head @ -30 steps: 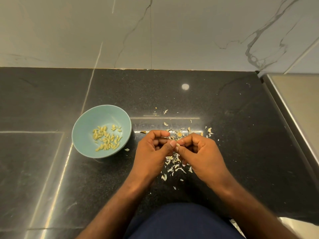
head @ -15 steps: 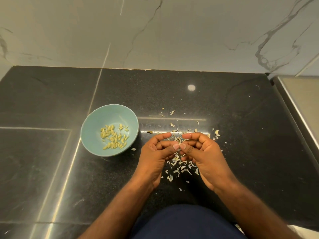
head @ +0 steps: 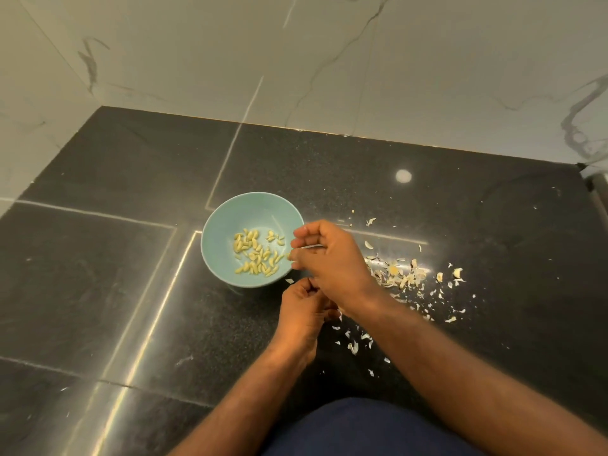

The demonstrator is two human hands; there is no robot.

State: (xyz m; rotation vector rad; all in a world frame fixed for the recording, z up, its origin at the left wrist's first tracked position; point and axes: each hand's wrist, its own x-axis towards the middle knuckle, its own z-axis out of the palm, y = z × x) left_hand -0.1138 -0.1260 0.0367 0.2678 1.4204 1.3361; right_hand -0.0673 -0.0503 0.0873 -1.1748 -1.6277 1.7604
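Observation:
A pale blue bowl (head: 223, 222) sits on the black counter and holds several peeled yellow seeds (head: 255, 253). My right hand (head: 329, 261) reaches across to the bowl's right rim. Its fingertips pinch a small yellow seed (head: 289, 257) just over the rim. My left hand (head: 304, 307) lies on the counter just below the bowl, under my right wrist. Its fingers are curled tight, and nothing shows inside them. Seed husks (head: 399, 276) lie scattered to the right of my hands.
The black stone counter (head: 115, 291) ends at a white marble wall (head: 329, 60) behind it. More husk bits (head: 353, 347) lie near my right forearm. A metal edge (head: 597, 189) shows at the far right. My dark blue clothing (head: 362, 429) fills the bottom.
My hands have parted. The right hand moved left to the bowl's rim with a seed, and the left stayed low with its fingers curled. The camera turned left.

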